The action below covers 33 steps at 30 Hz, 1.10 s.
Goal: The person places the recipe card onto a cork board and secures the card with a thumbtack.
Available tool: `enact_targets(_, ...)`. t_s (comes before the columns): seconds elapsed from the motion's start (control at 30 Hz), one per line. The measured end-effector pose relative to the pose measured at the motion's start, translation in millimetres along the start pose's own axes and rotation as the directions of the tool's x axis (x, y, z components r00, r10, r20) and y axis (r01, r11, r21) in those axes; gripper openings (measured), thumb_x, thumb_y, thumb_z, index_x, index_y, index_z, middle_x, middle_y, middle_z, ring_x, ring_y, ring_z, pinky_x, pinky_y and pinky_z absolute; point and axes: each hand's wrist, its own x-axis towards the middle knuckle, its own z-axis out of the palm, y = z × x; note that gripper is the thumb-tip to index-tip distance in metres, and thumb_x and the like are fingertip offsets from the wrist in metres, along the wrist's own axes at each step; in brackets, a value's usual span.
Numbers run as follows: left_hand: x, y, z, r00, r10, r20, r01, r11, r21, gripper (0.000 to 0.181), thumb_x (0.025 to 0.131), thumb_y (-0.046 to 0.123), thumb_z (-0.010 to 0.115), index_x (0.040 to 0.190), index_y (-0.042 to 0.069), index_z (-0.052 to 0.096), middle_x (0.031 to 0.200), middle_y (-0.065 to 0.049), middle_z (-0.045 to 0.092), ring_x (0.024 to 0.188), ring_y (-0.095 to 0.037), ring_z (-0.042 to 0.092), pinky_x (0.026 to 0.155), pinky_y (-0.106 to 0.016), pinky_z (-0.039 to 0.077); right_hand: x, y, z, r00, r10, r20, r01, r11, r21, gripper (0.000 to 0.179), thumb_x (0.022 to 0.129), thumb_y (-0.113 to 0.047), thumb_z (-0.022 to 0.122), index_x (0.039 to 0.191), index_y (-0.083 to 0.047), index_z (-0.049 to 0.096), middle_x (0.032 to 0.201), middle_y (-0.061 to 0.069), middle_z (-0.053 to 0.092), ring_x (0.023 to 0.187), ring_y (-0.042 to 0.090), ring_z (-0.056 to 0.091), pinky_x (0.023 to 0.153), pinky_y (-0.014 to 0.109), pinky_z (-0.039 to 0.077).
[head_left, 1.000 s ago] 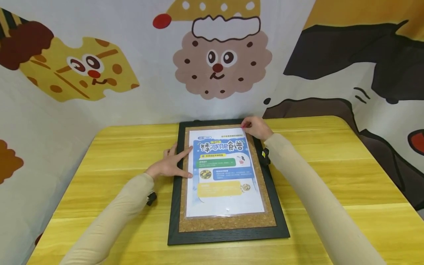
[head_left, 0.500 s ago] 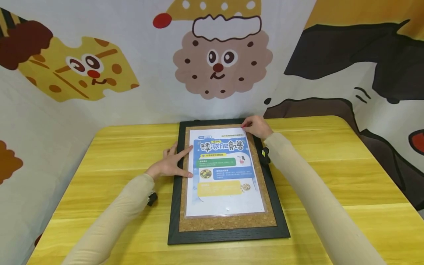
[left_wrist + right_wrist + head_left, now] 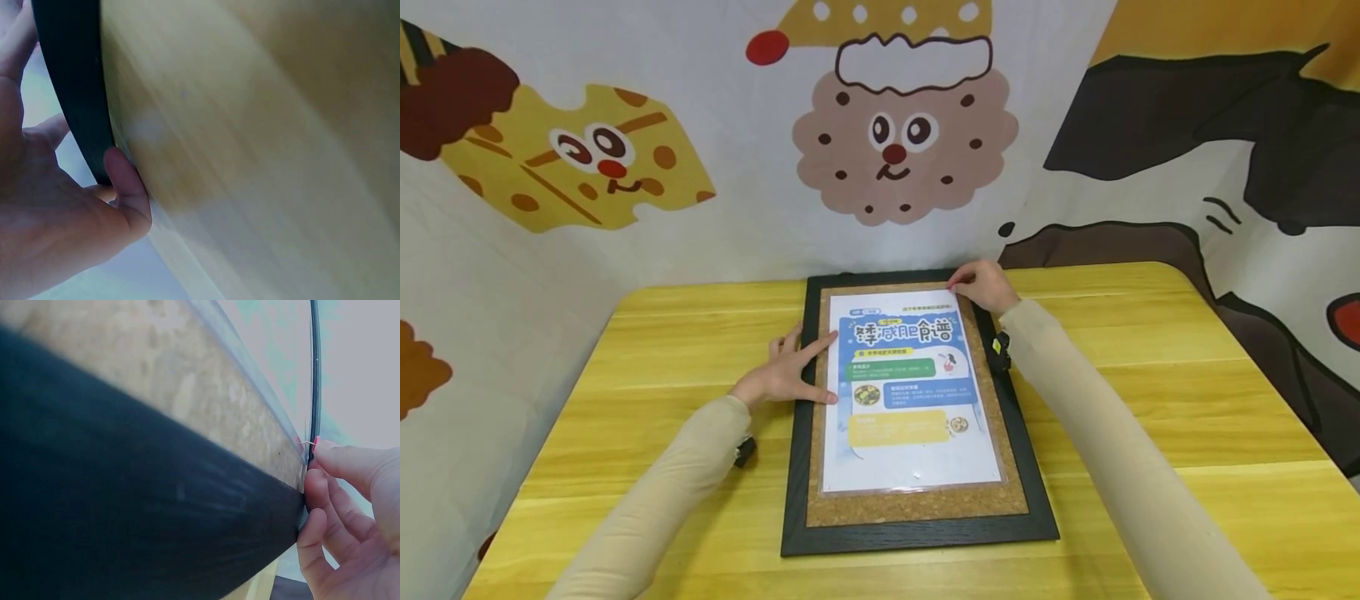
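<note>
A corkboard (image 3: pixel 917 505) with a black frame lies on the table. On its cork rests a printed poster sheet (image 3: pixel 902 471) in a clear sleeve. My left hand (image 3: pixel 782 377) lies spread over the frame's left side, with thumb and forefinger touching the sheet's left edge. In the left wrist view, other fingers rest against the black frame (image 3: pixel 75 81). At the sheet's top right corner my right hand (image 3: pixel 987 286) pinches a small pink push pin (image 3: pixel 316 444). Its thin needle points toward the sheet in the right wrist view. Whether the tip is in the cork cannot be told.
The yellow wood-grain table (image 3: pixel 1180 400) extends on both sides of the board. Behind it hangs a white cloth (image 3: pixel 737 225) printed with cartoon figures, close to the frame's top edge.
Both hands hold nearly the same places. The right hand stays at the sheet's top right corner with the pink push pin; only a very slight shift of the view shows.
</note>
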Motion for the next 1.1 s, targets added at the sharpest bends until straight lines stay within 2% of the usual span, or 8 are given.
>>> enact_targets(0.2,-0.6,0.1,0.8,1.0,0.026,-0.009,-0.025,0.999,0.04,0.108,0.074,0.054,0.079,0.157,0.026,0.015,0.155,-0.025,-0.016,0.133,-0.047,0.002,0.094,-0.069,0.031,-1.9,5,0,1.0,0.016,-0.02,-0.015,0.999,0.043,0.011,0.091,-0.008,0.067,0.096,0.002,0.071,0.1,0.016,0.066,0.091,0.029,0.055,0.08,0.04,0.045)
enact_targets(0.43,-2.8,0.2,0.1,0.998,0.053,-0.023,-0.052,0.997,0.05,0.109,0.073,0.053,0.08,0.156,0.024,0.017,0.155,-0.026,-0.015,0.133,-0.047,0.001,0.094,-0.069,0.031,-4.6,4,-1,0.995,0.094,-0.021,-0.091,0.988,0.123,0.012,0.09,-0.008,0.069,0.096,0.003,0.071,0.102,0.016,0.066,0.092,0.028,0.054,0.081,0.039,0.043)
enact_targets(0.73,-3.6,1.9,-2.7,0.998,0.059,-0.02,-0.058,0.997,0.056,0.107,0.075,0.051,0.079,0.156,0.023,0.016,0.155,-0.027,-0.015,0.134,-0.048,0.001,0.095,-0.07,0.029,-2.9,1,-3,0.997,0.071,-0.012,-0.069,0.994,0.085,0.013,0.09,-0.009,0.07,0.095,0.003,0.071,0.101,0.016,0.066,0.092,0.028,0.053,0.081,0.038,0.042)
enact_targets(0.93,-3.2,2.2,-2.5,0.998,0.058,-0.014,-0.057,0.996,0.062,0.107,0.075,0.052,0.079,0.156,0.022,0.016,0.154,-0.028,-0.014,0.133,-0.049,0.001,0.094,-0.071,0.029,-1.2,-2,-1,0.998,0.055,-0.004,-0.055,0.998,0.019,0.01,0.089,-0.008,0.07,0.092,0.001,0.071,0.098,0.014,0.066,0.09,0.027,0.052,0.079,0.038,0.041)
enact_targets(1.1,-1.8,1.3,-1.5,0.999,0.053,-0.007,-0.053,0.997,0.061,0.107,0.075,0.052,0.079,0.157,0.023,0.016,0.154,-0.028,-0.015,0.134,-0.049,0.0,0.094,-0.07,0.029,-3.0,-5,1,0.997,0.079,0.006,-0.079,0.997,0.013,0.009,0.089,-0.007,0.069,0.093,0.002,0.07,0.099,0.015,0.064,0.091,0.027,0.052,0.079,0.037,0.042)
